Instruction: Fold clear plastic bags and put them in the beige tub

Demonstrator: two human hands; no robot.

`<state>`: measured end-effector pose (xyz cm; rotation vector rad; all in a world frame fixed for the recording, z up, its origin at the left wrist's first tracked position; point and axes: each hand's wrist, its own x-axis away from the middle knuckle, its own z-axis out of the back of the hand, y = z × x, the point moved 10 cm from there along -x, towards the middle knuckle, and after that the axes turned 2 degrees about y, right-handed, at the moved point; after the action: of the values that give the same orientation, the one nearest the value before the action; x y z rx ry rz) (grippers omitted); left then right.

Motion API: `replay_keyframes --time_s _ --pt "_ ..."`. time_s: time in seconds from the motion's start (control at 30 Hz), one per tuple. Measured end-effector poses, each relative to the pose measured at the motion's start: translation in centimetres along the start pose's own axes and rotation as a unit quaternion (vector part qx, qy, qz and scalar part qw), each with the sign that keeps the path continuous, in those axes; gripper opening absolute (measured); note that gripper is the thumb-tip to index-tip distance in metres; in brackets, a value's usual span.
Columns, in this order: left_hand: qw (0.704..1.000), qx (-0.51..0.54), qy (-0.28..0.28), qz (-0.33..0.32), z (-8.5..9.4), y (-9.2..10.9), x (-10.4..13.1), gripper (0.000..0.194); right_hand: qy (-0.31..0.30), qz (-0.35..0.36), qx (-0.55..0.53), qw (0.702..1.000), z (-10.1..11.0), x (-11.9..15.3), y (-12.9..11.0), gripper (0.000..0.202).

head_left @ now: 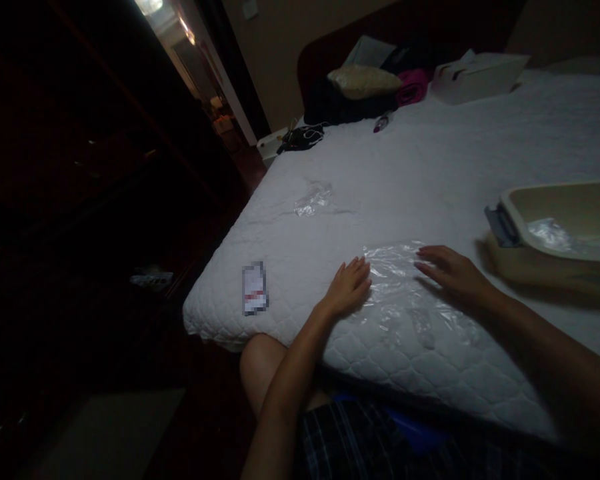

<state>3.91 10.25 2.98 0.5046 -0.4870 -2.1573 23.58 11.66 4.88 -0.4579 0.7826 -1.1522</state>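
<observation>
A clear plastic bag lies spread flat on the white quilted mattress in front of me. My left hand rests at the bag's left edge, its fingers stretched out. At the right edge, my right hand is open too, thumb and fingers apart over the plastic. Whether its fingertips touch the bag I cannot tell. Toward the mattress's near edge, the plastic is crumpled, with a small clear packet-like piece there. Neither hand is closed round anything.
A cream bin with a grey handle stands at the right, clear plastic inside. Another crumpled clear bag lies farther back. A blurred-out phone-like object is at the left. Pillows, a pink roll and a white box sit by the headboard.
</observation>
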Motion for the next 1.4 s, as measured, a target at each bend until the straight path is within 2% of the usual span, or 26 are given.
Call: replay_keyframes --time_s 0.07,0.17,0.33,0.43,0.57,0.67,0.73,0.83,0.93,1.0,1.1,1.2,1.3,1.4 --pt "1.0 -0.013 0.006 -0.009 0.0 0.4 0.2 0.046 -0.035 0.062 0.092 0.993 -0.4 0.1 -0.8 0.036" --pt "0.999 -0.036 0.007 -0.019 -0.2 0.7 0.7 0.043 -0.093 0.144 0.216 0.961 -1.9 1.1 -1.2 0.035" --pt "0.999 -0.044 0.012 -0.024 0.2 0.7 1.4 0.042 -0.115 0.161 0.271 0.942 -2.8 2.5 -0.2 0.044" --pt "0.998 -0.051 0.014 -0.025 0.7 0.7 2.2 0.041 -0.112 0.149 0.256 0.948 -2.9 3.1 -0.2 0.047" --pt "0.998 -0.063 0.009 -0.008 1.6 0.5 3.7 0.04 -0.101 0.119 0.182 0.971 -3.3 3.4 -0.6 0.043" --pt "0.999 -0.039 0.023 0.0 2.3 0.3 5.0 0.041 -0.049 0.053 0.082 0.994 -2.5 2.6 0.0 0.039" --pt "0.999 -0.028 0.031 -0.003 2.6 0.5 5.7 0.041 -0.014 0.021 0.032 0.999 -1.6 1.9 0.5 0.037" --pt "0.999 -0.032 0.034 -0.016 2.4 1.2 6.3 0.039 -0.001 0.031 0.075 0.997 -0.8 0.7 0.2 0.034" --pt "0.999 -0.034 0.027 -0.029 1.9 2.0 6.3 0.036 0.013 0.069 0.173 0.983 -0.3 0.3 -2.1 0.031" --pt "0.999 -0.031 0.011 -0.036 1.3 2.2 6.1 0.034 0.006 0.101 0.181 0.978 -0.9 0.8 -4.9 0.029" --pt "0.999 -0.027 -0.006 -0.043 0.7 2.2 5.8 0.03 -0.077 0.172 0.142 0.972 -4.4 3.2 -10.2 0.027" --pt "0.999 0.008 0.014 -0.05 0.8 1.7 5.6 0.029 -0.112 0.247 0.188 0.944 -8.1 6.2 -14.6 0.023" --pt "0.996 0.04 0.05 -0.056 1.3 1.0 5.6 0.027 -0.105 0.301 0.244 0.916 -10.8 8.2 -17.1 0.02" --pt "0.995 0.031 0.061 -0.069 1.4 0.7 5.6 0.024 -0.092 0.33 0.293 0.893 -12.4 9.0 -17.8 0.02"
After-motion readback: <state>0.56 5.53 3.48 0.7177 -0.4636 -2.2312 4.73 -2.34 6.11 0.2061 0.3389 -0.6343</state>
